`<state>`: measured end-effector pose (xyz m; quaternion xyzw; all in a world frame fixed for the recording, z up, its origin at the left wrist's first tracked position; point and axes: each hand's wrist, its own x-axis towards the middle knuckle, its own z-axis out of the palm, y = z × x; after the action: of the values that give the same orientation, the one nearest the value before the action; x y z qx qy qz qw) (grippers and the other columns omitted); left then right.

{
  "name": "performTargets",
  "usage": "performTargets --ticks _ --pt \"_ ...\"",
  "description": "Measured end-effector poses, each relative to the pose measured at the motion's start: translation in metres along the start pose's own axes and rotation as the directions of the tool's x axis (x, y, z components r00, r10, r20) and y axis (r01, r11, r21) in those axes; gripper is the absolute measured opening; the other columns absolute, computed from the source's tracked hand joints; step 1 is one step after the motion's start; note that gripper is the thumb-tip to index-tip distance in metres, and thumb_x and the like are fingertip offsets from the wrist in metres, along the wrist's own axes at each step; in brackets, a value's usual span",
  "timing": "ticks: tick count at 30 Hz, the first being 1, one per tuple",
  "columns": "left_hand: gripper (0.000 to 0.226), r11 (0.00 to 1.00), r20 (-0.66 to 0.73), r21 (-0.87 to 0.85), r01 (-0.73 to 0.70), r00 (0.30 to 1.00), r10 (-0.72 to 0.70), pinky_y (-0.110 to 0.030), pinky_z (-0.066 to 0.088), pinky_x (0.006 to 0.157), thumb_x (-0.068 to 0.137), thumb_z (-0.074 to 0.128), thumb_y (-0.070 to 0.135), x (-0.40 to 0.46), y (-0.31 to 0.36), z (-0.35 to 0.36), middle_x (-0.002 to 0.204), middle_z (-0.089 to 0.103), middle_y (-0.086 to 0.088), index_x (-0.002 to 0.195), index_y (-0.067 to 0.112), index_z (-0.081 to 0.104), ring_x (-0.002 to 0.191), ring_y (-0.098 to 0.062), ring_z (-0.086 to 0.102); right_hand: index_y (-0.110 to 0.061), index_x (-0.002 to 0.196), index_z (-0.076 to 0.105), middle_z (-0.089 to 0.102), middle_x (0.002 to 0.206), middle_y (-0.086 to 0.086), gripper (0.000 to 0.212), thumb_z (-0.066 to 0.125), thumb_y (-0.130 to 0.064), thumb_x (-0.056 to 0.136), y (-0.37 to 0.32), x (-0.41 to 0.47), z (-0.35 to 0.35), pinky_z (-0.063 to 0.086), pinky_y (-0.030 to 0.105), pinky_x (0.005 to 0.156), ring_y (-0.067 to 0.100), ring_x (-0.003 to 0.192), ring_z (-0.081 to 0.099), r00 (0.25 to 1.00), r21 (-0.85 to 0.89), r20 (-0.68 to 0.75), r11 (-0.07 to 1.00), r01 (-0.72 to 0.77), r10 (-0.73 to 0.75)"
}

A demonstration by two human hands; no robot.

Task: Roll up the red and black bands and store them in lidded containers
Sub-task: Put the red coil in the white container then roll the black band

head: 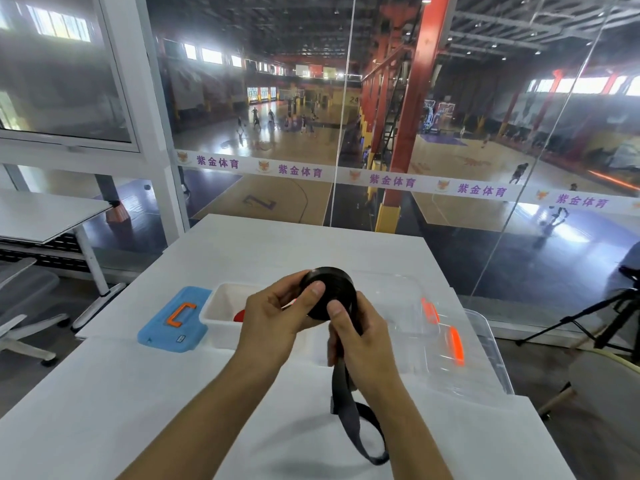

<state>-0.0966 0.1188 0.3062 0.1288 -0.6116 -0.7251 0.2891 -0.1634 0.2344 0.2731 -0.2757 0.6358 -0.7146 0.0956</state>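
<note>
Both hands grip the black band [330, 292], which is wound most of the way into a thick roll held up above the white table [104, 403]. From my remote view, the left hand [273, 323] curls around the near left side of the roll with its thumb pressed flat on the face, and the right hand [360, 336] pinches the roll's lower right edge, thumb on the face as well. Going left to right across the table, I see first a blue lid [162, 327] with an orange handle lying flat, then just beside it a white container [221, 306], open at the top, with a bit of the red band [239, 315] showing inside, mostly hidden behind the left hand. Next comes the roll itself, between the 2 hands and in front of the containers. Below the right hand the unrolled tail of the band hangs down and ends in a loose loop over the table surface. Further right stands a clear container [485, 344] with 2 orange latches; I cannot tell whether a lid sits on it. Beyond the table a glass wall [450, 150] carries a printed strip across it, and behind that I can see a sports hall with wooden courts and several small figures.
</note>
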Motion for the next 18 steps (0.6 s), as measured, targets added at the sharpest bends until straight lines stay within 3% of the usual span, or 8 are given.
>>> performTargets --ticks 4,7,13,18 --pt "0.02 0.989 -0.006 -0.111 0.098 0.995 -0.1 -0.025 0.061 0.075 0.095 0.066 0.02 -0.004 -0.008 0.004 0.103 0.08 -0.001 0.113 0.018 0.073 0.095 -0.017 0.077 -0.028 0.092 0.064 0.052 0.056 -0.005 0.023 0.062 -0.051 0.09 0.008 -0.002 0.007 0.04 0.026 0.046 0.015 0.046 0.043 0.998 0.038 -0.045 0.999 -0.039 0.041" --pt "0.018 0.989 0.011 -0.069 0.127 0.992 -0.127 -0.024 0.061 0.075 0.094 0.067 0.023 -0.004 -0.011 -0.003 0.101 0.08 0.0 0.109 0.019 0.074 0.094 -0.017 0.077 -0.034 0.087 0.065 0.054 0.058 -0.016 0.017 0.062 -0.05 0.091 0.008 0.001 -0.002 0.037 0.017 0.052 0.002 0.049 0.045 0.999 -0.071 0.005 0.997 -0.034 0.035" --pt "0.017 0.972 0.203 0.202 0.115 0.967 -0.157 -0.036 0.063 0.077 0.092 0.069 0.019 0.01 0.0 -0.033 0.1 0.076 -0.015 0.105 0.009 0.075 0.095 -0.029 0.075 -0.024 0.088 0.066 0.05 0.063 -0.014 0.015 0.069 -0.035 0.099 -0.007 0.01 -0.03 0.036 0.019 0.059 0.005 0.057 0.043 0.975 -0.306 0.211 0.952 -0.002 0.07" --pt "0.021 0.85 0.412 0.519 -0.096 0.899 -0.149 -0.024 0.06 0.077 0.089 0.075 0.023 0.023 0.028 -0.039 0.1 0.076 -0.005 0.109 0.02 0.073 0.09 -0.023 0.074 -0.021 0.087 0.066 0.046 0.067 -0.011 0.019 0.076 -0.037 0.093 -0.018 0.01 -0.033 0.035 0.023 0.063 0.009 0.064 0.043 0.937 -0.407 0.331 0.912 0.039 0.107"
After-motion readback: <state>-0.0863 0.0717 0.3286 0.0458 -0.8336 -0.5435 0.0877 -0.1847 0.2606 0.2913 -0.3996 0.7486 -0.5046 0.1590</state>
